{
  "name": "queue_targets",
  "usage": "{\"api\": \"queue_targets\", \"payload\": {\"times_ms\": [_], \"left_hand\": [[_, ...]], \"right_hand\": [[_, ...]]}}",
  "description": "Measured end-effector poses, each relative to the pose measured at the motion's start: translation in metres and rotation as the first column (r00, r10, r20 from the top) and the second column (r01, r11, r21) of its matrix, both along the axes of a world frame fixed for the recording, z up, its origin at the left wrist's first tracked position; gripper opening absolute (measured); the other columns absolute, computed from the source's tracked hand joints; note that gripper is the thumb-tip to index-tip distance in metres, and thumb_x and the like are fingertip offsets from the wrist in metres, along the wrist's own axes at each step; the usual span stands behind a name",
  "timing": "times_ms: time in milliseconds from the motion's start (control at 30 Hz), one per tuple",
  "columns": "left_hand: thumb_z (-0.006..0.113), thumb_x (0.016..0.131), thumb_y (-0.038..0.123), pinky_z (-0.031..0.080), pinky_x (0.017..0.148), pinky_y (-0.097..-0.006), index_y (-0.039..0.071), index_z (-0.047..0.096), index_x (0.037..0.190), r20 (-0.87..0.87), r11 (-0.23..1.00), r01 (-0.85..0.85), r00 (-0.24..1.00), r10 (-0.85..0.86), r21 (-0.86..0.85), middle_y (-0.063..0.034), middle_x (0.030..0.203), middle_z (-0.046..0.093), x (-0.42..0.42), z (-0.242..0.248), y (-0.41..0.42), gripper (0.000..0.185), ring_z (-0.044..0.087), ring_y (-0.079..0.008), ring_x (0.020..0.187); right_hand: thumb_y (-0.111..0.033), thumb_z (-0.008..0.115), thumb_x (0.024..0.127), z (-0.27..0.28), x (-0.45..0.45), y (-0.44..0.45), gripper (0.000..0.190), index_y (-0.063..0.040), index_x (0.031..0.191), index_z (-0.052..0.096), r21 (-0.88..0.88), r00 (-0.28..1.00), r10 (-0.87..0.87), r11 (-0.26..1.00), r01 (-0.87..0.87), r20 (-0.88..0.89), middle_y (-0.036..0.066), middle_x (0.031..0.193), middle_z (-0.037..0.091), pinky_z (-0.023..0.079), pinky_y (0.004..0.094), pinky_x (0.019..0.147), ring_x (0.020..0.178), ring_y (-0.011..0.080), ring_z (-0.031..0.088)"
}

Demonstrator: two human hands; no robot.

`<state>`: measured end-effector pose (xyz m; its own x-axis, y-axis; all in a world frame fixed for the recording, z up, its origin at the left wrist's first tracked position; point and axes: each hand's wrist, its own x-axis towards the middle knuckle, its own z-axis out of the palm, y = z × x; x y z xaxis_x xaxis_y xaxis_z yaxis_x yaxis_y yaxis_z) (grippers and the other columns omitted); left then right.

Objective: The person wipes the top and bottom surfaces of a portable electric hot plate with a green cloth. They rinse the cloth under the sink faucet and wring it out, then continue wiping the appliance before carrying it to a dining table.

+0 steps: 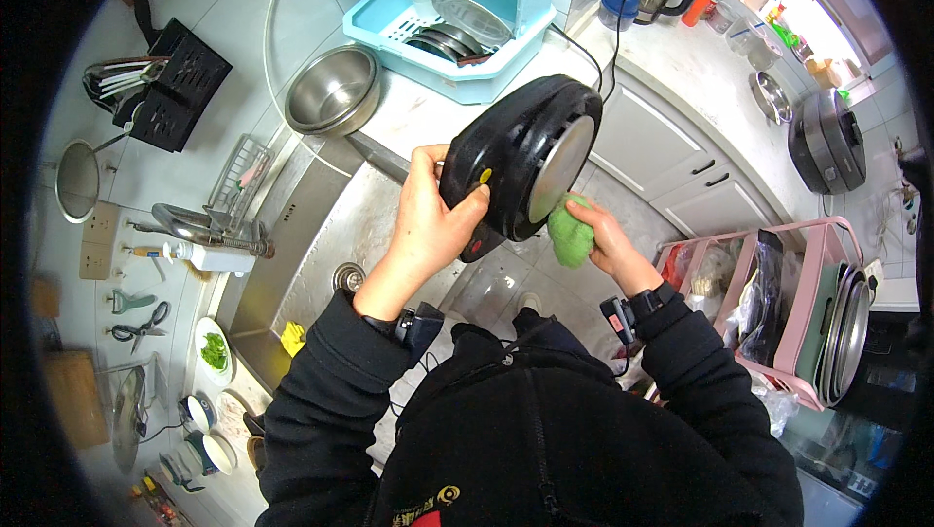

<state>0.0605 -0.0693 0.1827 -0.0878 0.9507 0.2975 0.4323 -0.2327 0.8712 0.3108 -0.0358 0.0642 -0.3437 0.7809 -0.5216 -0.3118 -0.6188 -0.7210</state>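
Note:
My left hand (438, 217) grips the near side of a black kitchen appliance (503, 155), tilted up in front of me. A round metal plate (563, 168) is set in its right-facing side. The thumb lies beside a small yellow mark on the black casing. A bunched green cloth (570, 235) is held in my right hand (609, 242), at the lower edge of the metal plate. Whether the cloth presses on the plate or only meets the rim, I cannot tell. The left fingertips are hidden behind the casing.
A steel sink (321, 264) with a faucet (211, 224) lies to the left. Behind it stand steel bowls (332, 93) and a light-blue dish rack (452, 82). A pink cart (810, 322) holding bags and pans is at the right, below a counter (678, 82).

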Motion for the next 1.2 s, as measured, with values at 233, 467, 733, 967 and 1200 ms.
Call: {"api": "queue_targets", "payload": {"times_ms": [233,467,733,967,1200], "left_hand": [[0.068,0.076,0.007,0.049,0.075,-0.0329,0.0,0.043,0.109,-0.025,1.0,0.012,1.0,-0.012,0.02,-0.0136,0.09,0.059,0.0,0.004,-0.005,0.042,0.061,-0.0203,0.082],[0.07,0.076,0.011,0.049,0.072,-0.0339,-0.001,0.045,0.103,0.123,0.994,-0.068,0.989,0.078,-0.084,-0.0145,0.084,0.061,0.0,0.014,0.004,0.039,0.061,-0.0202,0.078],[0.067,0.077,0.018,0.05,0.057,-0.0279,-0.009,0.05,0.094,0.454,0.953,-0.086,0.864,0.216,-0.289,-0.011,0.081,0.063,-0.009,0.03,0.026,0.036,0.06,-0.0134,0.065],[0.054,0.088,0.02,0.058,0.052,-0.031,-0.01,0.053,0.1,0.777,0.854,0.259,0.585,0.233,-0.451,-0.0137,0.085,0.065,-0.017,0.022,0.019,0.033,0.067,-0.0213,0.063],[0.051,0.09,0.022,0.058,0.082,-0.0442,-0.003,0.048,0.119,0.854,0.813,0.379,0.456,0.251,-0.441,-0.014,0.11,0.062,-0.016,0.017,0.006,0.038,0.066,-0.027,0.096]], "right_hand": [[-0.026,0.058,0.093,-0.015,0.004,-0.002,0.044,-0.004,0.13,0.048,-0.046,0.992,0.012,0.999,-0.018,-0.127,0.009,0.115,0.061,0.051,0.0337,0.086,0.099,0.0202,0.062],[-0.027,0.06,0.09,-0.014,0.022,0.004,0.039,-0.003,0.121,0.057,-0.139,0.99,0.0,0.99,-0.02,-0.144,0.009,0.107,0.065,0.051,0.0336,0.083,0.094,0.021,0.064],[-0.026,0.058,0.09,0.016,0.062,0.016,0.041,0.003,0.119,0.057,0.061,0.99,-0.058,0.996,0.066,-0.125,0.012,0.107,0.066,0.053,0.0305,0.08,0.091,0.0206,0.065],[-0.024,0.055,0.092,0.052,0.087,0.023,0.042,0.004,0.122,0.055,0.19,0.985,-0.073,0.976,0.102,-0.154,0.012,0.111,0.064,0.05,0.0301,0.085,0.096,0.0202,0.063],[-0.03,0.057,0.09,0.081,0.097,0.019,0.04,0.001,0.115,0.06,0.319,0.997,-0.06,0.945,0.07,-0.039,0.009,0.099,0.066,0.05,0.0275,0.072,0.083,0.0161,0.063]]}}
